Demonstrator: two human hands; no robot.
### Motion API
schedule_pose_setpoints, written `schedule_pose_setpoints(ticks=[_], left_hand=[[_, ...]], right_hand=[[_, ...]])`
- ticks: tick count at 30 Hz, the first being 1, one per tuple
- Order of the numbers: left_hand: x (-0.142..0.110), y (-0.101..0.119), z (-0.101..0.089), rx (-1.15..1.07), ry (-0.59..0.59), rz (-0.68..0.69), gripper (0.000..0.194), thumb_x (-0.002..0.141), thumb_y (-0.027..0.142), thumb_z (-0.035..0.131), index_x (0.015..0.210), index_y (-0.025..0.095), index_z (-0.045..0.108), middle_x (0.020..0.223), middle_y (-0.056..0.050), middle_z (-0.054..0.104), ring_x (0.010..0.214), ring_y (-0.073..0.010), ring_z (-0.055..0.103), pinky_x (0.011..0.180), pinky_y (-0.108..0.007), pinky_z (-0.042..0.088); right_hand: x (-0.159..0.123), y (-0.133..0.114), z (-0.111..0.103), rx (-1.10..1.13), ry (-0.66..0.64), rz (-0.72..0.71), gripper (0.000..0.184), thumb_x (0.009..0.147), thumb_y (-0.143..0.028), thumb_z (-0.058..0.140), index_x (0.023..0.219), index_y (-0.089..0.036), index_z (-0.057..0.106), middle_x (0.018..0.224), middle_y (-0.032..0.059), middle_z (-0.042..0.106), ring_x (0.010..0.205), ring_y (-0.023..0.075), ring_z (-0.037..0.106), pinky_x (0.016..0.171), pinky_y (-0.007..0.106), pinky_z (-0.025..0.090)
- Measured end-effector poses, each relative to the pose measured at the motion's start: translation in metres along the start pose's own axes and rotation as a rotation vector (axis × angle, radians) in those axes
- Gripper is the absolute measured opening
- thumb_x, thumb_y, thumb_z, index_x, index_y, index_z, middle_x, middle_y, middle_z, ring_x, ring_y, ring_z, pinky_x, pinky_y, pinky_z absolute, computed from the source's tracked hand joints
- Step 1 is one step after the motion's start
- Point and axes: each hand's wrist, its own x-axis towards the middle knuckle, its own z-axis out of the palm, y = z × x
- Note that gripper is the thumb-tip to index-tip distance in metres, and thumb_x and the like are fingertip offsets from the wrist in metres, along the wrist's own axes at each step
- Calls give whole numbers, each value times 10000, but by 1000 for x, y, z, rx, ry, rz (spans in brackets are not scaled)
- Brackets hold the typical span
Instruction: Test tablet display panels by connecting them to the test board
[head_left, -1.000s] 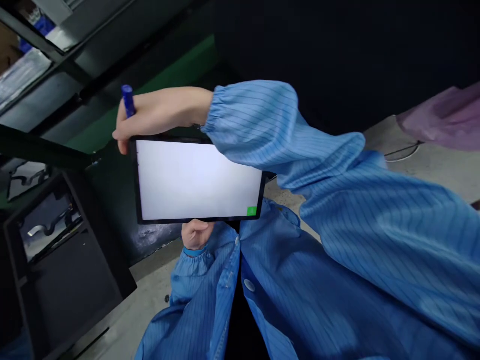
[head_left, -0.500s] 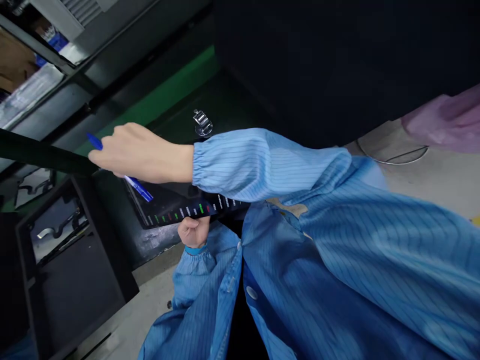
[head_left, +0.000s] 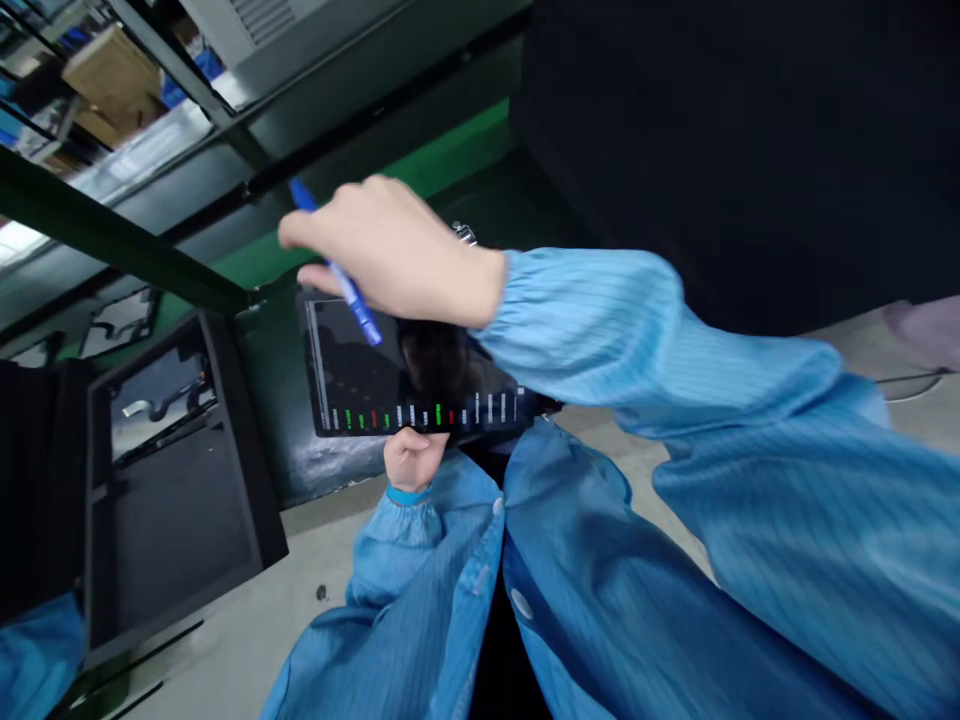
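Observation:
My right hand (head_left: pixel 397 250) is closed around a blue pen (head_left: pixel 356 300), raised above a dark screen panel (head_left: pixel 360 350). The pen's tip end points down toward the panel's left part, and I cannot tell whether it touches. Rows of small white, green and red text glow along the panel's near edge. My left hand (head_left: pixel 415 458) grips that near edge, fingers tucked out of sight below it. A blue band circles the left wrist. Part of a shiny metal piece (head_left: pixel 463 233) shows behind my right hand. My right sleeve hides the panel's right part.
A black tray (head_left: pixel 247 450) holding a grey panel with a ribbon cable stands at the left. Green metal rails (head_left: pixel 112 220) cross the upper left, with cardboard boxes (head_left: pixel 112 75) beyond. A large black surface fills the upper right. Pink cloth (head_left: pixel 926 335) shows at the right edge.
The view has shifted, so most things sit farther right. My right hand, still with the pen, has lifted and uncovered more of the screen panel. My left hand keeps its hold on the edge.

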Motion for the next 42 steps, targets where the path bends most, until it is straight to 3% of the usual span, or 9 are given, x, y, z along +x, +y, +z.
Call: schedule_pose_setpoints(ticks=[4, 9, 14, 18, 25, 28, 32, 35, 42], left_hand=[[-2, 15, -6, -101, 153, 32, 589, 491, 182, 473, 998, 274, 757, 1005, -6, 775, 1274, -300, 589, 1108, -470, 454], [0, 30, 9, -213, 340, -73, 314, 877, 393, 483, 878, 222, 747, 924, -52, 767, 1213, -287, 638, 1036, -434, 511], [2, 34, 20, -238, 242, -175, 511, 941, 602, 435, 971, 192, 739, 1090, -92, 747, 1274, -289, 596, 1036, -423, 515], [-3, 42, 21, -291, 144, -156, 605, 939, 649, 413, 1171, 172, 702, 1188, -116, 718, 1311, -297, 563, 1092, -448, 472], [-7, 50, 27, -281, 141, 3, 440, 976, 512, 460, 1212, 224, 692, 1226, -54, 705, 1341, -272, 537, 1126, -404, 446], [-3, 50, 27, -210, 145, 81, 438, 971, 530, 458, 1186, 235, 699, 1253, -31, 691, 1362, -278, 512, 1111, -405, 455], [0, 51, 28, -183, 118, 103, 443, 960, 538, 488, 1190, 222, 697, 1294, -38, 670, 1353, -284, 515, 1103, -398, 460], [1, 53, 33, -203, 76, 60, 490, 986, 539, 427, 1216, 192, 687, 1304, -65, 661, 1345, -282, 519, 1126, -418, 442], [0, 53, 32, -248, 88, 71, 457, 976, 505, 492, 1291, 213, 648, 1338, -28, 648, 1417, -297, 432, 1174, -440, 389]], right_hand=[[-52, 31, -18, 35, 5, 172, 381, 1020, -383, 527, 1283, -133, 643, 1027, 73, 737, 1042, 283, 687, 914, 394, 513], [-130, 51, 11, 586, 22, 421, 445, 984, -492, 539, 1301, -202, 655, 1113, 60, 728, 1014, 226, 698, 915, 359, 560], [-173, 24, 55, 875, 215, 675, 443, 1002, -458, 488, 1385, -258, 584, 1152, 44, 724, 989, 224, 715, 871, 363, 596], [-188, 4, 73, 852, 416, 692, 459, 977, -423, 535, 1410, -269, 559, 1377, 48, 613, 1254, 267, 609, 1023, 409, 551], [-204, 9, 73, 907, 324, 586, 617, 957, -482, 537, 1526, -295, 388, 1403, 57, 587, 1212, 286, 632, 964, 439, 575], [-207, 0, 62, 783, 428, 505, 664, 936, -423, 597, 1537, -334, 327, 1452, 41, 543, 1227, 263, 611, 960, 433, 556], [-208, -24, 50, 346, 284, -48, 245, 973, -300, 550, 1181, -221, 653, 1255, 12, 689, 945, 185, 607, 880, 365, 503], [-203, -37, 51, 219, 126, -390, 225, 996, -253, 499, 918, -172, 695, 1099, 5, 747, 768, 132, 545, 722, 303, 465], [-206, -34, 52, 189, 188, -455, 323, 1006, -255, 456, 751, -181, 640, 1018, 36, 763, 692, 116, 541, 630, 274, 451]])
